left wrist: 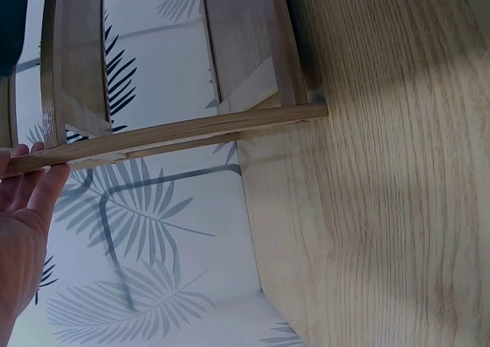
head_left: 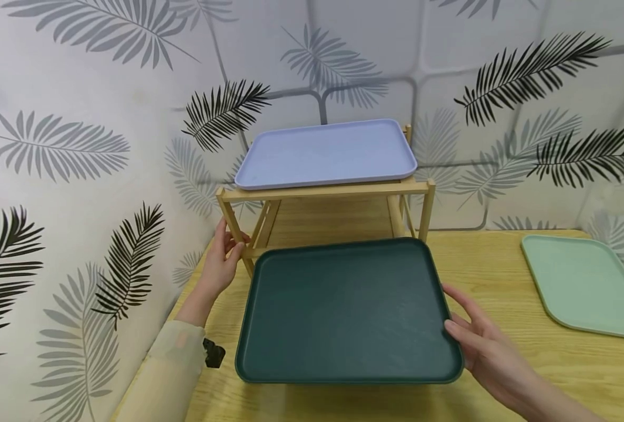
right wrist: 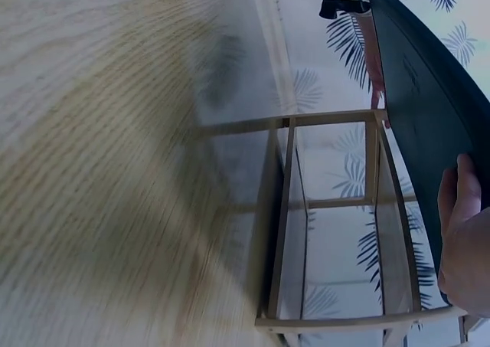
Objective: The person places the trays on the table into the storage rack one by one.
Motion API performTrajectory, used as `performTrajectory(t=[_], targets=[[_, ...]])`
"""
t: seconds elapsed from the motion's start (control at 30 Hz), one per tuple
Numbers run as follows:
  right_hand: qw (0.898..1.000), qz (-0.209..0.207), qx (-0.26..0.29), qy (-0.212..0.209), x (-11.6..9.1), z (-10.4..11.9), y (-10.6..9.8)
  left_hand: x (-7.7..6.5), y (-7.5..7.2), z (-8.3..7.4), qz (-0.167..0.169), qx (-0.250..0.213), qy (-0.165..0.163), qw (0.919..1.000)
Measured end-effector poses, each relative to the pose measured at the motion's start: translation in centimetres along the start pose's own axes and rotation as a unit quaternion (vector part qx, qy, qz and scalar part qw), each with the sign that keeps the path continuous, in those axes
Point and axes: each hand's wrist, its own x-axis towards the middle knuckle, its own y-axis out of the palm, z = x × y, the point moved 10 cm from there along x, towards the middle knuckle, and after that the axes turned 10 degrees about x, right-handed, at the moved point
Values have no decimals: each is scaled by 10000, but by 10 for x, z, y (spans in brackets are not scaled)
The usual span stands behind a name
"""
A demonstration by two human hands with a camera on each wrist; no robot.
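Observation:
My right hand [head_left: 483, 350] grips the right edge of a dark green rectangular tray [head_left: 346, 319], thumb on the top rim and fingers underneath. The tray is raised off the table, its underside facing the right wrist camera. In the head view, its far edge overlaps the middle shelf of a light wooden tiered rack [head_left: 325, 192]. On the left, my left hand [head_left: 221, 262] holds the rack's front post, and the left wrist view shows the thumb and fingers on either side of this post [left wrist: 176, 132]. A lilac tray [head_left: 328, 153] rests on the top tier.
To the right, a mint green tray [head_left: 589, 284] lies on the wood-grain table [head_left: 481, 258]. Leaf-patterned walls [head_left: 69, 223] stand close behind and left of the rack. A small black device [head_left: 214, 354] sits at my left wrist.

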Motion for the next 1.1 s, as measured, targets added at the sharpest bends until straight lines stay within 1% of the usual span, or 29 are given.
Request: performTrajectory(t=[0.13,0.37,0.63,0.7,0.83,0.97,1.1], targets=[[9995,-240,-192,-117,11,-2,2,-1,-1,1,-22,59,87,9999],[9952,-861,-355,-296,31,1,-2,0,-3,-1,-103,143,326,9993],[9906,-1186,-292,-619,55,12,-8,2,-3,-1,-108,103,320,9994],[9886,-1335,-250,-656,61,14,-11,1,-3,0,-112,153,317,9993],[9811,-1820,-111,-653,72,15,-18,1,-4,-1,-126,214,303,9992],[9697,-2342,76,-690,80,15,-23,1,-5,-2,-130,135,264,9995],[9590,-2714,272,-766,85,15,-29,1,-4,-3,-135,88,292,9994]])
